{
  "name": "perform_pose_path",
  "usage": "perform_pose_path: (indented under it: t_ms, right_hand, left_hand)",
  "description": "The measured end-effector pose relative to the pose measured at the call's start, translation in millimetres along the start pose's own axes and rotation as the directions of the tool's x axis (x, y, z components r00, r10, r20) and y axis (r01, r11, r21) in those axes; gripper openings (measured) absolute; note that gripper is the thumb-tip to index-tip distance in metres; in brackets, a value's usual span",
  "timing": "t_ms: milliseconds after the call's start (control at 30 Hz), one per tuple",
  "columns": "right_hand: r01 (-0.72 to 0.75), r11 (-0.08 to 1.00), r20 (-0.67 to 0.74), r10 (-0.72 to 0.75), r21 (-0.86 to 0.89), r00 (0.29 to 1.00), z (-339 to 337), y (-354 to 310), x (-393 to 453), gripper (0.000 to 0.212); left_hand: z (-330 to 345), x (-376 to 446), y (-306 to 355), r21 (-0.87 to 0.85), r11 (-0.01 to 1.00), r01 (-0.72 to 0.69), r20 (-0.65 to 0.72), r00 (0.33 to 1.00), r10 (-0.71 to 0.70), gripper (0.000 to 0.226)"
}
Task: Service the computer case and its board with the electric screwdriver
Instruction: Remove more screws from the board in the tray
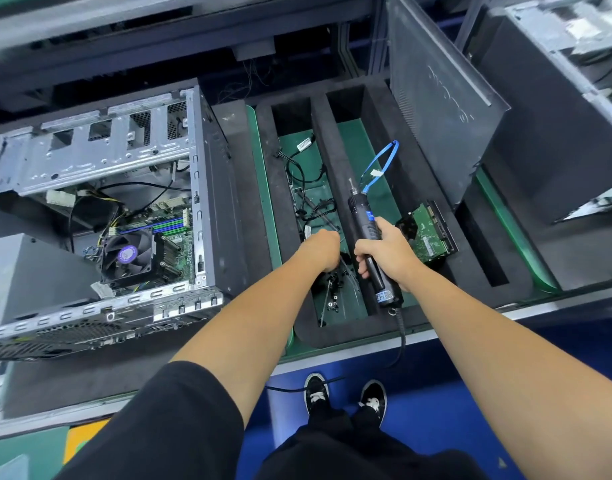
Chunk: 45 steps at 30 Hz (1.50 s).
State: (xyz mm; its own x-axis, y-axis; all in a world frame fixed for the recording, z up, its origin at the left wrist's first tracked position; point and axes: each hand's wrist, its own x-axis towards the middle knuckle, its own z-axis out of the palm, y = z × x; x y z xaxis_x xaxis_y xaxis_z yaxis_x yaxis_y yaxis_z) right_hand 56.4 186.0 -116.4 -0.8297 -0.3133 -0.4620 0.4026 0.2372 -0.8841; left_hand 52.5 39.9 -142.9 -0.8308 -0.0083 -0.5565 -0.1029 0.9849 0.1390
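The open computer case (pixel 200 188) lies at the left, its green board (pixel 179 251) and black fan (pixel 127 254) showing inside. My right hand (pixel 384 251) grips the black electric screwdriver (pixel 363 220), bit pointing away from me, over the foam tray. My left hand (pixel 323 249) reaches down into the tray's left slot, fingers curled over small black parts and screws (pixel 332 299); what they hold is hidden.
A black foam tray (pixel 332 168) with long slots holds black cables (pixel 297 168), a blue cable (pixel 384 164) and a hard drive (pixel 431 233). A dark side panel (pixel 443 98) stands upright at the right. The screwdriver's cord (pixel 401 337) hangs over the bench edge.
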Motion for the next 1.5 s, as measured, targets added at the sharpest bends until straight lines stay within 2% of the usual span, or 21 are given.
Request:
perform_pose_path:
  t_ms: [367, 433, 533, 600, 700, 767, 867, 1167, 1267, 1367, 1500]
  right_hand:
    - [0.002, 1.000, 0.010, -0.002, 0.001, 1.000, -1, 1, -1, 0.035]
    - [0.003, 1.000, 0.015, -0.003, 0.001, 1.000, -1, 1, 0, 0.035]
    - [0.005, 1.000, 0.010, -0.005, 0.001, 1.000, -1, 1, -1, 0.035]
    - [0.006, 1.000, 0.006, -0.006, -0.008, 1.000, 0, 2, 0, 0.036]
    - [-0.002, 1.000, 0.017, 0.002, 0.003, 1.000, -1, 2, 2, 0.039]
    - [-0.009, 1.000, 0.024, 0.009, 0.008, 1.000, -3, 3, 3, 0.040]
    - [-0.010, 1.000, 0.029, 0.009, 0.012, 1.000, -3, 3, 4, 0.045]
    - [-0.009, 1.000, 0.015, 0.009, 0.018, 1.000, -2, 3, 2, 0.045]
    - [-0.007, 1.000, 0.029, 0.007, 0.008, 1.000, -2, 3, 3, 0.040]
    - [-0.010, 1.000, 0.031, 0.009, 0.014, 0.999, -3, 2, 3, 0.037]
    - [-0.016, 1.000, 0.031, 0.015, 0.018, 0.999, -3, 2, 3, 0.036]
  left_hand:
    - [11, -5, 1, 0.143, 0.988, -0.057, -0.010, 0.998, 0.059, 0.029]
    - [14, -2, 2, 0.089, 0.995, -0.051, -0.054, 0.997, 0.056, 0.028]
    - [17, 7, 7, -0.127, 0.988, -0.091, -0.174, 0.982, 0.068, 0.025]
    - [20, 13, 9, -0.256, 0.958, -0.127, -0.178, 0.981, 0.082, 0.027]
    - [23, 16, 9, -0.342, 0.936, -0.082, -0.165, 0.986, 0.026, 0.024]
    - [22, 15, 9, -0.334, 0.941, -0.058, -0.167, 0.986, 0.002, 0.019]
    - [23, 13, 10, -0.231, 0.972, -0.046, -0.171, 0.985, 0.005, 0.021]
    - [22, 7, 8, -0.117, 0.993, -0.005, -0.058, 0.998, -0.002, 0.027]
    - [20, 7, 7, -0.159, 0.987, 0.026, -0.030, 0.999, -0.031, 0.022]
    - [16, 9, 6, -0.283, 0.957, 0.063, -0.043, 0.996, -0.078, 0.016]
    - [20, 13, 11, -0.323, 0.946, 0.029, -0.109, 0.992, -0.067, 0.023]
